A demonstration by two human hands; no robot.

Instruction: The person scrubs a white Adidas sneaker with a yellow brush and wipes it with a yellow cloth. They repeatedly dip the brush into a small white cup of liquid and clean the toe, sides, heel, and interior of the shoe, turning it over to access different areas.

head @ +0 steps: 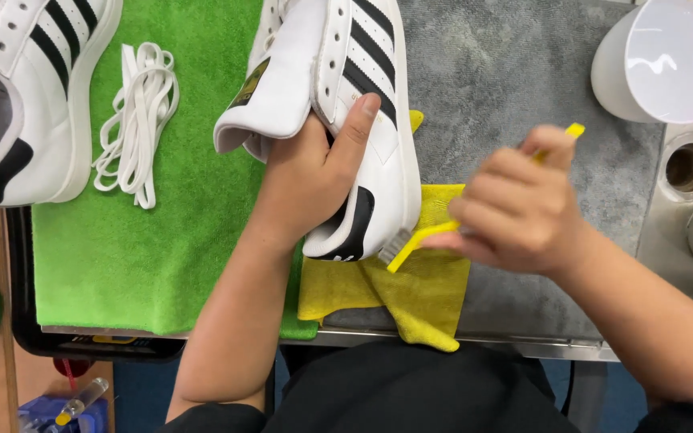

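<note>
Fingers of the left hand (314,172) are wrapping shut around a white sneaker (366,120) with black stripes, steadying it over a yellow cloth (411,297) on the grey tabletop (507,72). The right hand (515,212) is closing on a yellow brush (415,240), its bristles touching the heel's sole edge. Scrubbing hard could flick dirt onto the green towel (122,256) at left. A gold-and-black tongue label (249,84) is showing.

The left hand (314,172) grips a white black-striped sneaker (358,120) above a yellow cloth (427,297), while the right hand (515,208) presses a yellow brush (415,240) against the sneaker's heel edge.
</note>
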